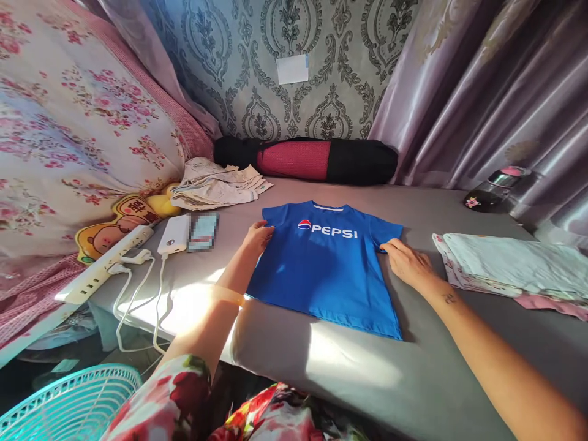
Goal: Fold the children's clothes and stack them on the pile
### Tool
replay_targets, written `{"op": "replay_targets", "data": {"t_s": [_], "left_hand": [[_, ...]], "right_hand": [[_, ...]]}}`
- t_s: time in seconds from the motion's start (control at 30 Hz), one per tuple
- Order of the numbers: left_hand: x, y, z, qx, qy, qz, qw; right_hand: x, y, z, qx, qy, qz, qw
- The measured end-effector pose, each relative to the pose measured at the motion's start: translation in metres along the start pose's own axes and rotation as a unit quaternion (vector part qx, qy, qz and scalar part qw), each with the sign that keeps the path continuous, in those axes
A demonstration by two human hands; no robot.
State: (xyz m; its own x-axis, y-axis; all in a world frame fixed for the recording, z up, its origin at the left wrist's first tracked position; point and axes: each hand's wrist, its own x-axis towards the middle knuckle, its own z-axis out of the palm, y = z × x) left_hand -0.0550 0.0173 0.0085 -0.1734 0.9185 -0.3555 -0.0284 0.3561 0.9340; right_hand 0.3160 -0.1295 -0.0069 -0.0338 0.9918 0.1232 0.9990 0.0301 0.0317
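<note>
A small blue T-shirt [326, 269] with a white PEPSI logo lies flat, front up, on a grey surface [413, 367]. My left hand [258, 236] rests on its left sleeve, fingers curled around the sleeve's edge. On the other side, my right hand [407, 260] lies at the right sleeve with the fingertips pinching the sleeve's edge. Both forearms reach in from the bottom of the view.
Folded pale clothes [509, 266] are stacked at the right. A crumpled garment [215, 184], a white power bank [174, 234], a phone [203, 230] and a power strip [103, 263] with cables lie at the left. A black-and-red roll [305, 160] lies along the wall. A teal basket [68, 404] is at bottom left.
</note>
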Motion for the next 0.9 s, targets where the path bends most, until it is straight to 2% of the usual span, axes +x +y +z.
{"op": "replay_targets", "data": {"t_s": [0.13, 0.2, 0.23, 0.27, 0.33, 0.4, 0.43, 0.53, 0.67, 0.7, 0.73, 0.83, 0.87, 0.9], "left_hand": [[0.006, -0.003, -0.001, 0.041, 0.002, 0.032, 0.999], [0.007, -0.006, -0.005, 0.114, -0.011, 0.084, 0.99], [0.008, -0.008, -0.007, 0.175, -0.019, 0.127, 0.976], [0.009, -0.01, -0.009, 0.246, -0.025, 0.179, 0.952], [0.009, -0.014, -0.012, 0.384, -0.039, 0.287, 0.877], [0.006, -0.017, -0.013, 0.471, -0.053, 0.349, 0.808], [0.004, -0.017, -0.014, 0.501, -0.058, 0.362, 0.784], [-0.008, -0.011, -0.017, 0.566, -0.048, 0.36, 0.74], [-0.035, -0.003, -0.015, 0.623, -0.021, 0.376, 0.686], [-0.044, -0.006, -0.01, 0.623, -0.037, 0.389, 0.678], [-0.053, -0.011, -0.004, 0.615, -0.069, 0.405, 0.673], [-0.08, -0.04, 0.022, 0.552, -0.224, 0.465, 0.655], [-0.088, -0.05, 0.03, 0.532, -0.261, 0.479, 0.647], [-0.095, -0.06, 0.037, 0.521, -0.273, 0.484, 0.648]], "right_hand": [[0.001, 0.002, -0.004, -0.035, 0.012, -0.022, 0.999], [0.001, 0.002, -0.007, -0.053, 0.017, -0.026, 0.998], [0.001, 0.002, -0.008, -0.061, 0.019, -0.028, 0.998], [0.0, 0.003, -0.009, -0.068, 0.021, -0.029, 0.997], [-0.002, 0.004, -0.01, -0.075, 0.026, -0.032, 0.996], [-0.005, 0.006, -0.012, -0.077, 0.029, -0.037, 0.996], [-0.006, 0.006, -0.014, -0.078, 0.027, -0.04, 0.996], [-0.011, 0.001, -0.022, -0.103, 0.01, -0.021, 0.994], [-0.014, -0.028, -0.033, -0.138, -0.01, 0.079, 0.987], [-0.014, -0.04, -0.033, -0.12, -0.004, 0.088, 0.989], [-0.014, -0.054, -0.032, -0.086, 0.009, 0.067, 0.994], [-0.013, -0.101, -0.02, 0.058, 0.034, -0.063, 0.996], [-0.013, -0.114, -0.014, 0.088, 0.032, -0.083, 0.992], [-0.013, -0.125, -0.008, 0.106, 0.026, -0.094, 0.99]]}}
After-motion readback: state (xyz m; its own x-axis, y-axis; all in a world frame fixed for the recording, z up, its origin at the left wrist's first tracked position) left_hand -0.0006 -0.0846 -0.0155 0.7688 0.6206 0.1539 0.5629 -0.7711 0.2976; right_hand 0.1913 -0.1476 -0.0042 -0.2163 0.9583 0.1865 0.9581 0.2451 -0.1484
